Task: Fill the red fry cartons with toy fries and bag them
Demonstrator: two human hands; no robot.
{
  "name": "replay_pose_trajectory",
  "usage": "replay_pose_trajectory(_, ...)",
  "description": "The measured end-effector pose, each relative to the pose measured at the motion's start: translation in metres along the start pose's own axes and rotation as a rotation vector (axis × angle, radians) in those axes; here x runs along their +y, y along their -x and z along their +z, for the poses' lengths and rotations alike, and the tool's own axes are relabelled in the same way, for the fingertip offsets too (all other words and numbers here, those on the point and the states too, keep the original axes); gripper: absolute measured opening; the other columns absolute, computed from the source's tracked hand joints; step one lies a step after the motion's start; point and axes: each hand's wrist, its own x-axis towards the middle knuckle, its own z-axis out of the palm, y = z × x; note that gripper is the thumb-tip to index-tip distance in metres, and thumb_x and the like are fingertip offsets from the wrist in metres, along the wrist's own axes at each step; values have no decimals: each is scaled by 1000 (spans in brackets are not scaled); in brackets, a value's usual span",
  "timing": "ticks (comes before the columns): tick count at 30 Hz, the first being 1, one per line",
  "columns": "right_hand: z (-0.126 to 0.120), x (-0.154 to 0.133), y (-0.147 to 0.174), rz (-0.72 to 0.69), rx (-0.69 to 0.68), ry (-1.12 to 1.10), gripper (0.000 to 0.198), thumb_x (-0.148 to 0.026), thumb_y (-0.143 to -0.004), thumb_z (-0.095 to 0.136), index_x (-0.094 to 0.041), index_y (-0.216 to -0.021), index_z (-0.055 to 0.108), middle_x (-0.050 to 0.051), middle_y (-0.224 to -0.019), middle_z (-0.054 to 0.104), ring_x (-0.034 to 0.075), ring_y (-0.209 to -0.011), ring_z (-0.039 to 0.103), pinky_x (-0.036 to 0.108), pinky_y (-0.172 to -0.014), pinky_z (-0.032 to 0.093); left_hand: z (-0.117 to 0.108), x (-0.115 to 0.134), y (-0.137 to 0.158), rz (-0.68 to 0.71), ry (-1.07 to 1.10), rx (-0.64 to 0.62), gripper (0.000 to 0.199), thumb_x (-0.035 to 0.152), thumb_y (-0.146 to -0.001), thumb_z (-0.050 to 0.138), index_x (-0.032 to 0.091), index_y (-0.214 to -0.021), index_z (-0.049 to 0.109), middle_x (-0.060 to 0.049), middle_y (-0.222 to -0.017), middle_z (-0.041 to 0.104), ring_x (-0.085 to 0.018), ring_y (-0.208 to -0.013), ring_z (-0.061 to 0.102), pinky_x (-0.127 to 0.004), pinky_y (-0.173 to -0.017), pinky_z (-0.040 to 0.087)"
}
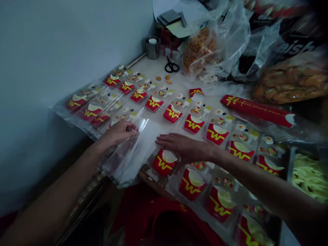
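Note:
My left hand (122, 131) has its fingers curled together on a clear plastic bag (139, 150), part of what looks like a stack of flat bags at the table's front edge. My right hand (180, 145) lies palm down with fingers stretched out, just right of the bags and holding nothing. Beneath and beside it is a red paper fries box (164, 164) with a yellow W. Rows of similar red boxes (173, 114) lie flat in clear bags, with small food-shaped pieces (179, 102) above them. Part of the near row is hidden under my right arm.
Black scissors (171, 66) and a metal cup (152, 48) are at the back. Bags of orange-brown pieces (200, 51) and round brown pieces (294, 80) stand at the right. A stack of red boxes (258, 111) lies before them. Pale fry-like pieces (309, 176) fill a tray.

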Motion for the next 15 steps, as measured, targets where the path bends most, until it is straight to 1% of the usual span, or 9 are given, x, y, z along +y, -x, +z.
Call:
replay_pose_trajectory(2,-7,9,10,39,115,-61,77,-37,-82,78,-19,-150,47,18,-148,53,29,-137,48,46,-111,39,-5,-6,1,-23,5,-16,33,44,-72,65,18,-92,73,-1,-79,70,-18,-73,61,-27,-66,41)
replay_pose_trajectory(4,-13,12,18,114,293,-52,44,-33,-90,69,-20,-132,65,13,-125,68,26,-116,61,41,-98,47,-5,-11,5,-70,17,21,31,45,-72,66,19,-88,73,-1,-75,70,-18,-71,60,-26,-64,41)
replay_pose_trajectory(5,-14,11,19,147,369,-30,32,-31,-93,64,-20,-123,70,12,-114,71,24,-107,63,39,-92,48,-3,-12,7,-88,31,34,31,46,-73,66,18,-86,72,0,-73,69,-17,-68,59,-26,-63,40)
replay_pose_trajectory(6,-14,9,18,169,415,-1,25,-28,-95,61,-19,-116,72,11,-106,71,23,-99,64,37,-87,49,-1,-12,8,-105,40,48,33,48,-74,68,18,-84,70,0,-69,67,-16,-66,57,-26,-62,39)
replay_pose_trajectory(8,-9,1,9,160,384,75,22,-25,-95,59,-19,-110,74,10,-99,71,22,-93,63,36,-83,47,2,-12,9,-120,44,80,38,54,-74,70,17,-80,69,0,-64,64,-15,-62,54,-26,-59,37)
replay_pose_trajectory(10,-2,-7,-7,125,263,184,19,-21,-92,59,-19,-103,74,10,-96,70,22,-91,62,36,-82,45,3,-12,7,-75,56,105,40,57,-75,69,18,-80,69,0,-65,64,-15,-62,54,-26,-60,38)
replay_pose_trajectory(12,2,-12,-22,107,165,262,14,-17,-89,60,-19,-91,74,8,-91,69,22,-89,61,37,-82,43,2,-12,3,-3,86,93,38,55,-76,68,19,-84,72,0,-71,68,-17,-68,60,-26,-65,42)
replay_pose_trajectory(14,0,-13,-28,113,152,176,14,-15,-87,60,-19,-85,73,6,-87,69,19,-85,61,34,-79,43,0,-13,1,45,119,47,37,54,-75,68,20,-89,76,-2,-81,73,-19,-78,65,-27,-72,46)
replay_pose_trajectory(15,-4,-11,-26,132,188,74,13,-16,-87,61,-19,-85,73,5,-86,70,16,-82,61,31,-77,44,0,-14,0,37,136,30,38,54,-75,68,21,-90,77,-2,-83,74,-20,-79,65,-28,-72,46)
